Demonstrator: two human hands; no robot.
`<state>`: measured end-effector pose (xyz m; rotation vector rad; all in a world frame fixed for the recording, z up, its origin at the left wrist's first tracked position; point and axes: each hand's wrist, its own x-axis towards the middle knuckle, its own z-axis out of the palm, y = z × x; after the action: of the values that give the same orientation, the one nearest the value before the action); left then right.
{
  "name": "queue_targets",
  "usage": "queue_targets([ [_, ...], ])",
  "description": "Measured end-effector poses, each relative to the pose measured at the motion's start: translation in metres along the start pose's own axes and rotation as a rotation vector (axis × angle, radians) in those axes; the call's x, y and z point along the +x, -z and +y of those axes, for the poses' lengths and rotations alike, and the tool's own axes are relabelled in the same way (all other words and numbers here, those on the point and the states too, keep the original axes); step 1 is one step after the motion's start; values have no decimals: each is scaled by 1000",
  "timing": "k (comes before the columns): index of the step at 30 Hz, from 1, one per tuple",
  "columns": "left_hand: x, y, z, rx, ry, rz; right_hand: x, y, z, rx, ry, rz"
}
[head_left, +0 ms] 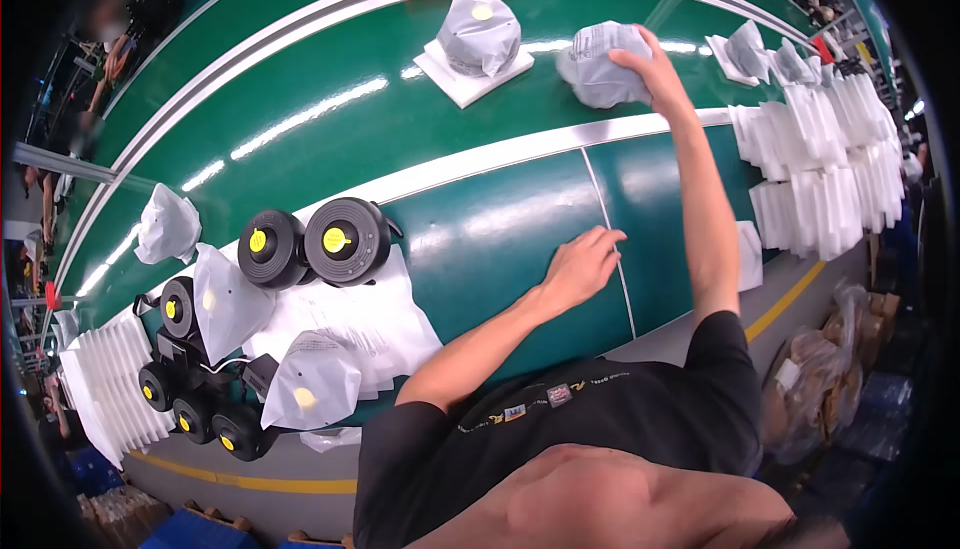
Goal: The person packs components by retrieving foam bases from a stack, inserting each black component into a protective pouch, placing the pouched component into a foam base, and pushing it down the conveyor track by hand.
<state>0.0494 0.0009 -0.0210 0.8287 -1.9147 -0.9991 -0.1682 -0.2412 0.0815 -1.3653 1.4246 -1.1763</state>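
Clasping a bagged item, the right hand holds it beyond the loosely spread left hand.

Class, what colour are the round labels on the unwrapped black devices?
Yellow labels, clearest in the head view.

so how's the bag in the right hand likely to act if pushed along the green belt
The bag likely feels floppy outside, as its film is creased. Something firm probably fills it, since it bulges roundly, though the contents are hidden. It may slide easily: the green belt looks smooth and shiny.
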Motion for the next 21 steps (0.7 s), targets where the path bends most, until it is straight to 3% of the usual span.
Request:
queue_targets([
  [3, 4, 0, -7, -129, 120, 2, -80, 2, 12, 828, -155, -120],
  [5, 8, 5, 4, -335, 240, 40, -141, -10, 11, 997, -139, -87],
  [7, 10, -9, -25, -675, 205, 174, -190, -24, 21, 1071, -61, -59],
  [9, 13, 10, -35, -688, 105, 90, -230, -38, 26, 1134, -58, -54],
  [10, 13, 14, -25, -782, 80, 189, -247, -42, 29, 1166, -56, -54],
  [13, 9, 45, -9, -597, 226, 179, -288, -49, 43, 1219, -179, 25],
  [17, 10, 48, 8, -675, 211, 321, -312, -55, 49, 1171, -195, -27],
  [19, 13, 48, 24, -718, 237, 415, -319, -51, 34, 867, -190, 10],
  [21, 13, 54, 24, -703, 191, 371, -325, -49, 27, 567, -152, -5],
])
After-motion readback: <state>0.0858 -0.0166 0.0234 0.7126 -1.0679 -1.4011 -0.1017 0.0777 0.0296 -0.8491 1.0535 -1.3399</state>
